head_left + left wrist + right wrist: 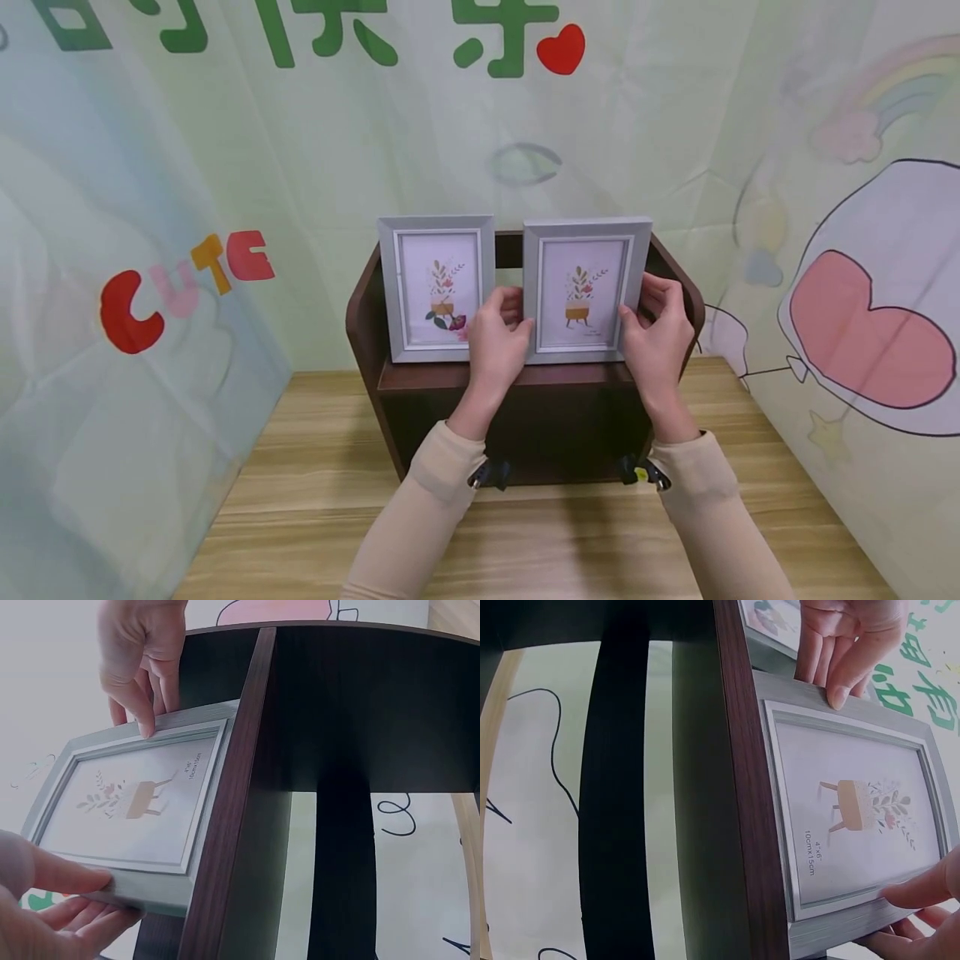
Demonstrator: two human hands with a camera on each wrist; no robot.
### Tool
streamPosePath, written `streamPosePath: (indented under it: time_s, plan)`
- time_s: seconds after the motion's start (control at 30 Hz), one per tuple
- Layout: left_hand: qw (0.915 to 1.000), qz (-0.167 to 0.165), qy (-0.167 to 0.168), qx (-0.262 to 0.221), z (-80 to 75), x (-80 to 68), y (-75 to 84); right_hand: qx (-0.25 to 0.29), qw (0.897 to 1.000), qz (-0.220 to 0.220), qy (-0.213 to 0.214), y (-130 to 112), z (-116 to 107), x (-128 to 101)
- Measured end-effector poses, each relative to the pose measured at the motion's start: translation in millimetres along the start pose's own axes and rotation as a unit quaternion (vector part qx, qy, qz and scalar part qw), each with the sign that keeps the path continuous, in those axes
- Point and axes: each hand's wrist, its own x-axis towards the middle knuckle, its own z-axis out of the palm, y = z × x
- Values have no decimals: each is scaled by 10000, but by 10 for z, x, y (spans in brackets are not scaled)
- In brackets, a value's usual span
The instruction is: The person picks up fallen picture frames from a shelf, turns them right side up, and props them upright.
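A grey picture frame with a potted-plant print stands on the upper shelf of a dark brown rack. My left hand grips its left edge, thumb on the front and fingers behind. On its right edge, my right hand pinches the border the same way. Both wrist views show the picture frame with its lower edge at the shelf's front board. To the left stands a second grey picture frame, its lower right corner overlapped by my left hand; a dark pink flower lies over its print.
The rack stands on a wood-grain table against a printed cloth backdrop. Its side panels rise beside the picture frames. Under the shelf is an open lower compartment. Dark wrist straps sit at both cuffs.
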Motion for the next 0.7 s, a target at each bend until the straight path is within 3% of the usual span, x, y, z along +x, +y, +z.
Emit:
streamPosePath:
  time_s: [0.47, 0.7]
  plan:
    - [9999, 154, 23, 48, 12, 13, -32, 141, 9998, -161, 29, 35, 63, -1]
    - [9986, 450, 50, 254, 19, 1, -61, 112, 9995, -259, 117, 44, 85, 1]
